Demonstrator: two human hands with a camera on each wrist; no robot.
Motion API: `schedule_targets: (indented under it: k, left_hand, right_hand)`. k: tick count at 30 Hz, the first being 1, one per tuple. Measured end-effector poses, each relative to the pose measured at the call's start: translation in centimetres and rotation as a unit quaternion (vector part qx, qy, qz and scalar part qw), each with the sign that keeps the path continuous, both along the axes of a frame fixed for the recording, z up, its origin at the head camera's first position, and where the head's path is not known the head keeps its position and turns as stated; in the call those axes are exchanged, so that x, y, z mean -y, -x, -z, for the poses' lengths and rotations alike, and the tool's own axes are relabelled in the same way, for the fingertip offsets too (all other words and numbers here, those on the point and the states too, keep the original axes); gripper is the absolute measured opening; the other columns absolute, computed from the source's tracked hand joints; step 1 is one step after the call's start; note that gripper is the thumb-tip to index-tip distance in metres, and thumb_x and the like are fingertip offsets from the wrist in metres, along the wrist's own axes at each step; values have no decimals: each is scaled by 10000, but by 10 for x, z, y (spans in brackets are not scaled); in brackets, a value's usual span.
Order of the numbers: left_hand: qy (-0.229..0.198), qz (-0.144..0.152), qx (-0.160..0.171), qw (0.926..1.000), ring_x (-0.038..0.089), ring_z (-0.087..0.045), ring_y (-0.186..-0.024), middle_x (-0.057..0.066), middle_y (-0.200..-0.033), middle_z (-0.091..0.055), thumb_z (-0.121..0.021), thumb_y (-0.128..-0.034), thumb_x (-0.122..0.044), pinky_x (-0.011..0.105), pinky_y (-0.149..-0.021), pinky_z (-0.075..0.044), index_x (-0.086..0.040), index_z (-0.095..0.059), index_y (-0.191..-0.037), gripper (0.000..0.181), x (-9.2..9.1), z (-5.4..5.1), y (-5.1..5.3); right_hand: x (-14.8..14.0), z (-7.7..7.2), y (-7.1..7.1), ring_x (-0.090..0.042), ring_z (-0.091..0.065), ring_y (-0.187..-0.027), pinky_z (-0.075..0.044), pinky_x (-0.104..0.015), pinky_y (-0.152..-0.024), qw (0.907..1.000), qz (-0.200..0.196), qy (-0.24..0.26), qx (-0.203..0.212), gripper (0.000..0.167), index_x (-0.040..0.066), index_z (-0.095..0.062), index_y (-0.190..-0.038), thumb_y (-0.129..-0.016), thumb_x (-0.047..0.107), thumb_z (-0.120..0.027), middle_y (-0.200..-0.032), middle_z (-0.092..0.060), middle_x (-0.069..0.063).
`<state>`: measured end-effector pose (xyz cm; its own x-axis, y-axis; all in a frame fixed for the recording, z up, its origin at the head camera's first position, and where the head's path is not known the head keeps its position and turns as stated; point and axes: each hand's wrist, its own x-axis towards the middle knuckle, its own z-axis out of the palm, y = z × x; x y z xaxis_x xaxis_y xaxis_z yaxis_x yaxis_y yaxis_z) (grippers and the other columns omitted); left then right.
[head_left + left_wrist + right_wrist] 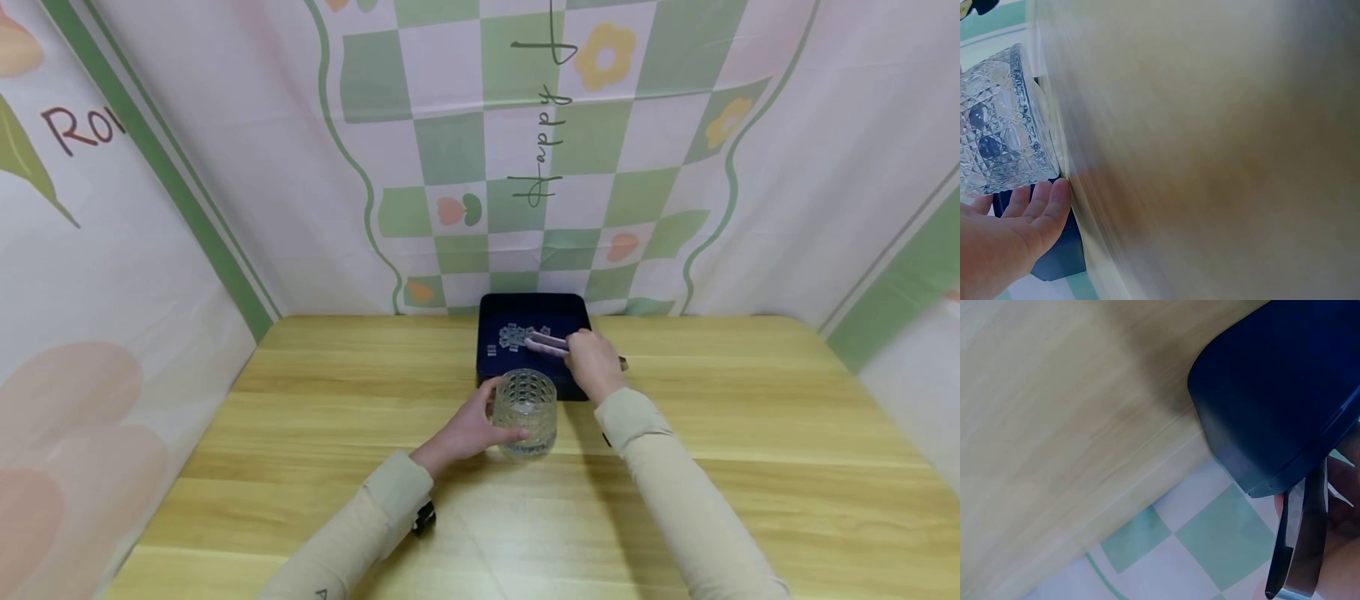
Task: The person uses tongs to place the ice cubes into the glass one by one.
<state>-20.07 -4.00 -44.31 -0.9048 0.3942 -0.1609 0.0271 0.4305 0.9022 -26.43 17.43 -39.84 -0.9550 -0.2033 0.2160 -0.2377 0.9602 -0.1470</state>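
A clear cut-pattern glass (pixel 527 408) stands on the table in front of a dark blue tray (pixel 531 307). My left hand (pixel 472 427) grips it from the left, the thumb across its near side; in the left wrist view the fingers (pixel 1059 203) lie along the patterned glass wall. My right hand (pixel 594 364) holds metal tongs (pixel 549 343), whose tips reach over the tray to a cluster of small clear pieces (pixel 512 336). Whether a piece is between the tips is too small to tell. The right wrist view shows the tongs' bent end (pixel 1300 562) beside the tray wall.
The wooden table (pixel 337 400) extends to both sides of the tray. Close behind the tray hangs a printed curtain (pixel 442 150) with green checks, and another curtain (pixel 112 275) borders the left side. A small black object (pixel 424 518) sits at the left wrist.
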Motion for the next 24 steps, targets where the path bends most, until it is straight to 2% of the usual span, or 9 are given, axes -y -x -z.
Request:
schedule_targets:
  k: [5, 18, 24]
  left_hand:
    - [28, -10, -7, 10000, 354, -410, -1326, 119, -1520, -335, -769, -795, -377, 494, -1038, -430, -178, -224, -1510, 921, -1, 0, 0]
    - [-7, -27, 1, 10000, 347, -425, -1306, 117, -1510, -346, -774, -786, -392, 486, -1014, -449, -172, -230, -1508, 929, 0, 0, 0]
    - [-39, -6, 39, 10000, 340, -415, -1315, 92, -1520, -334, -774, -781, -410, 504, -1027, -434, -191, -225, -1510, 938, 0, 0, 0]
  right_hand:
    - [0, -2, 1, -345, -628, -758, -539, -461, -676, 9997, 84, 6, 233, 85, -38, -676, -848, -841, 47, -682, -825, -643, -201]
    - [-3, 0, 1, -332, -614, -707, -521, -456, -629, 9996, 139, 206, 156, 74, -6, -669, -760, -772, 39, -726, -781, -646, -188]
    - [-8, -1, -1, -340, -621, -698, -512, -459, -620, 9990, 195, 389, 123, 70, -2, -677, -787, -763, 47, -720, -794, -653, -186]
